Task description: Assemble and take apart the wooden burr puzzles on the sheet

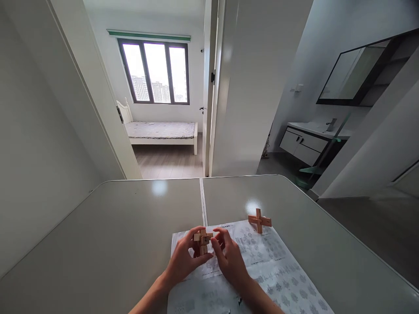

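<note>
Above a printed sheet, my left hand (pixel 185 255) grips a small wooden interlocking block puzzle (pixel 204 240), its thumb below and its fingers over the far side. The puzzle is made of short crossed bars, and one face bears a dark mark. My right hand (pixel 231 257) has its thumb and index finger curled at the right end of a bar, closed about it; the exact contact is too small to make out. Another wooden cross-shaped puzzle (pixel 259 220) rests at the far right corner of the sheet.
The paper sheet (pixel 278 261), printed with rows of puzzle diagrams, lies under my hands on a grey table (pixel 131 231) with a seam down its middle. Beyond the table's far edge are a doorway, a bed (pixel 160 131) and a washbasin cabinet (pixel 304 141).
</note>
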`<state>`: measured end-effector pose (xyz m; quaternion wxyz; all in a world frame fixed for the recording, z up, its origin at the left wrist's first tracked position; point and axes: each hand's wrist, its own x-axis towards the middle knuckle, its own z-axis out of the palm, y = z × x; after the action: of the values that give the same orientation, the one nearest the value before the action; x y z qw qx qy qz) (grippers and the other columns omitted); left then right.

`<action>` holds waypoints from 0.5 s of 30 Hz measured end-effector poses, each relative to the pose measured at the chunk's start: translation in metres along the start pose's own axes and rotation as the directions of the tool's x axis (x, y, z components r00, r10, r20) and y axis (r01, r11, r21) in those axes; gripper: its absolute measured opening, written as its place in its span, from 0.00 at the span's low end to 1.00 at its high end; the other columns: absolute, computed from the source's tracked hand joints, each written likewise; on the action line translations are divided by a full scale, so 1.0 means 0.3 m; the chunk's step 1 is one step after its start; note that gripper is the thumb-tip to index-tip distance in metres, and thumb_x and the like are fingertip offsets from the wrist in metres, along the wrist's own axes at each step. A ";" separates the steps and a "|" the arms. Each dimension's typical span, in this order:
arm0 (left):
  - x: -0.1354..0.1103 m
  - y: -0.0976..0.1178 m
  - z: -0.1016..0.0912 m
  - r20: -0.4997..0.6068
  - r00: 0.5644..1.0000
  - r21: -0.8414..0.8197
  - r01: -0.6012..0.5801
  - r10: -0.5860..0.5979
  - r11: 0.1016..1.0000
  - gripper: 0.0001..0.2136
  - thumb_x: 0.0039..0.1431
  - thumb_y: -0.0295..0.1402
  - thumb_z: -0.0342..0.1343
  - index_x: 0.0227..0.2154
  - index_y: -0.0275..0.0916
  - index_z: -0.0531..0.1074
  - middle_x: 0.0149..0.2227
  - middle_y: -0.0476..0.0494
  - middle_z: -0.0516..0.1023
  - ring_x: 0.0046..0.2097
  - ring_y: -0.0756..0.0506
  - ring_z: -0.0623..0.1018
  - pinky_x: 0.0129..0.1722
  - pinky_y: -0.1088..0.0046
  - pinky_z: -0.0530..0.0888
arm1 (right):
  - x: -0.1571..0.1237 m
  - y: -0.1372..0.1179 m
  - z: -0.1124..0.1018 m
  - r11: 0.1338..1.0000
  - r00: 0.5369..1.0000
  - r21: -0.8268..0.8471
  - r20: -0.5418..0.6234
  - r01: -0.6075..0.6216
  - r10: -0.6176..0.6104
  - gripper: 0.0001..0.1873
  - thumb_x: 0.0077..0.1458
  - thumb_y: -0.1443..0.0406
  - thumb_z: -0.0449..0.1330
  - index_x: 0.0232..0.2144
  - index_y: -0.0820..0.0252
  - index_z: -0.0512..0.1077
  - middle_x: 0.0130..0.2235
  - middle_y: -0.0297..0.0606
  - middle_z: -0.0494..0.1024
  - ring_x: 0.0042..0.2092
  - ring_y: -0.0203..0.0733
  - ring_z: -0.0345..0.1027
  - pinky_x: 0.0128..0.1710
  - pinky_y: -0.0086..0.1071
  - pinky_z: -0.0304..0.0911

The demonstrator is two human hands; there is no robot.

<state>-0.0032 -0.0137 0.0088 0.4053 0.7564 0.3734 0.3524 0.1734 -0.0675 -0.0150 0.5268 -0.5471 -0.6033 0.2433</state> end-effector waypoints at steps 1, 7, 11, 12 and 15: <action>0.001 0.002 -0.002 0.018 1.000 -0.045 0.024 -0.023 0.999 0.27 0.53 0.35 0.70 0.55 0.44 0.71 0.34 0.51 0.81 0.32 0.48 0.80 0.34 0.74 0.78 | 0.003 0.000 -0.001 1.000 1.000 0.001 0.008 -0.003 0.003 0.18 0.74 0.51 0.52 0.51 0.57 0.70 0.35 0.37 0.80 0.30 0.42 0.75 0.30 0.32 0.68; 0.002 -0.004 -0.013 0.199 0.976 -0.344 0.149 -0.083 0.927 0.29 0.54 0.36 0.70 0.58 0.42 0.68 0.45 0.43 0.83 0.42 0.44 0.83 0.45 0.66 0.80 | 0.010 0.005 -0.007 0.998 0.994 -0.011 0.089 0.059 -0.058 0.17 0.74 0.53 0.51 0.43 0.57 0.72 0.34 0.37 0.78 0.31 0.41 0.72 0.32 0.33 0.67; 0.004 0.001 -0.015 0.244 0.966 -0.427 0.189 -0.089 0.884 0.29 0.52 0.38 0.71 0.56 0.41 0.71 0.41 0.46 0.81 0.36 0.48 0.79 0.36 0.71 0.79 | 0.008 0.002 -0.017 0.994 0.983 -0.006 0.147 0.111 -0.109 0.17 0.75 0.55 0.48 0.42 0.56 0.72 0.36 0.38 0.80 0.34 0.42 0.74 0.36 0.33 0.66; 0.005 0.005 -0.016 0.251 0.964 -0.432 0.196 -0.091 0.880 0.28 0.52 0.37 0.71 0.56 0.41 0.72 0.40 0.47 0.80 0.33 0.49 0.78 0.34 0.73 0.77 | 0.008 0.000 -0.019 0.994 0.981 0.000 0.161 0.110 -0.109 0.17 0.75 0.56 0.48 0.42 0.56 0.72 0.36 0.37 0.80 0.35 0.42 0.74 0.36 0.32 0.65; 0.008 0.022 -0.020 0.258 0.962 -0.419 0.198 -0.093 0.886 0.28 0.50 0.35 0.71 0.56 0.41 0.73 0.39 0.48 0.78 0.31 0.52 0.73 0.31 0.75 0.75 | 0.007 -0.004 -0.026 0.996 0.979 0.002 0.184 0.085 -0.083 0.18 0.76 0.54 0.47 0.42 0.56 0.72 0.34 0.36 0.78 0.33 0.42 0.71 0.35 0.32 0.63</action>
<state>-0.0054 -0.0122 0.0176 0.6320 0.6500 0.2904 0.3061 0.1803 -0.0682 -0.0105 0.4772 -0.4979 -0.6725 0.2686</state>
